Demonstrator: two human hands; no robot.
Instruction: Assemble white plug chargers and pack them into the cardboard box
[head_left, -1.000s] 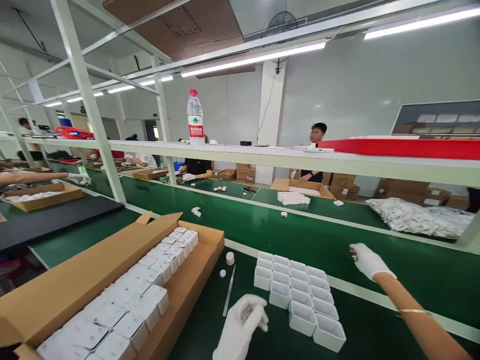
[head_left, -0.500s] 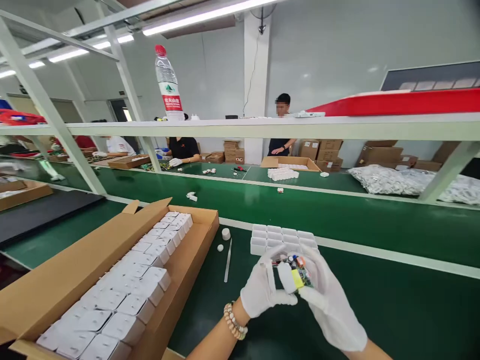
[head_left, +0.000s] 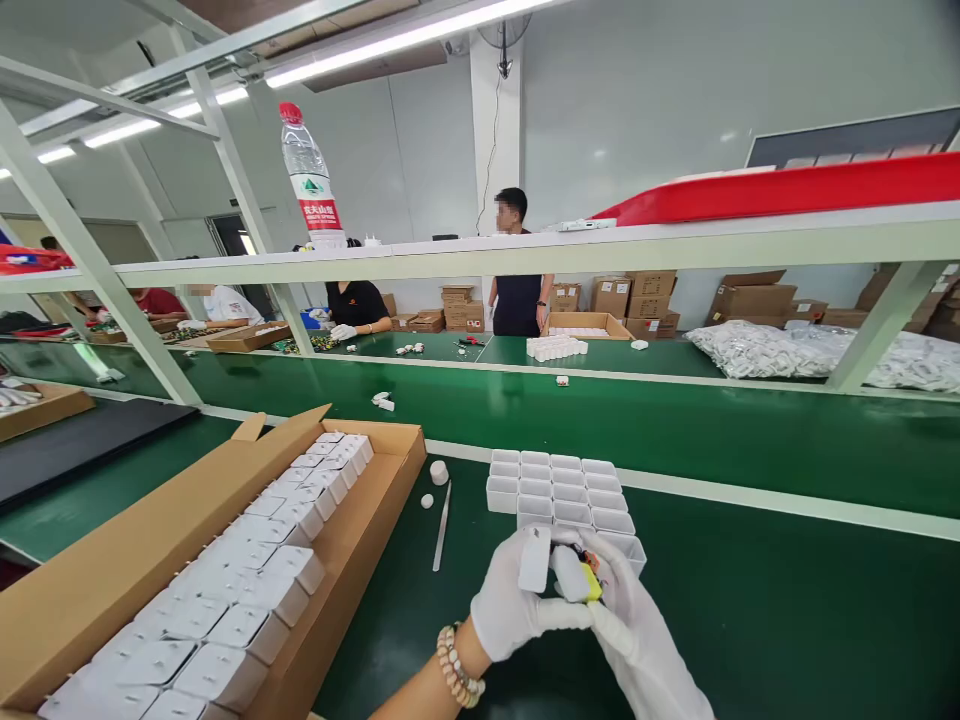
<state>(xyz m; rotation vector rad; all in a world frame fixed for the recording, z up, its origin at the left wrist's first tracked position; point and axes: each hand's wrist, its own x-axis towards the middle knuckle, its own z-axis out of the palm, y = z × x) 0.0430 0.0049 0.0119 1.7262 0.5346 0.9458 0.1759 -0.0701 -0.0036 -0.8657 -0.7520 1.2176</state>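
My left hand (head_left: 504, 605), in a white glove with a beaded bracelet at the wrist, is closed around a white plastic cover (head_left: 535, 560). My right hand (head_left: 626, 610), gloved as well, grips a small circuit board (head_left: 591, 560) with a white block (head_left: 570, 575) and a patch of yellow tape (head_left: 593, 584) on it. Both hands meet at the board, and their fingers hide much of it. Just beyond them stand rows of open white plastic housings (head_left: 571, 494) on the green bench.
To the left lies a long cardboard box (head_left: 390, 480) of white units. Tweezers (head_left: 442, 530) and two small white round pieces (head_left: 439, 473) rest beside it. A shelf (head_left: 420, 262) crosses above, bearing a water bottle (head_left: 311, 185). Co-workers sit and stand across the bench.
My hands have moved slightly down and left in view, with the right hand covering more of the board. The cover now shows its flat face. The person opposite has straightened up and shifted left.
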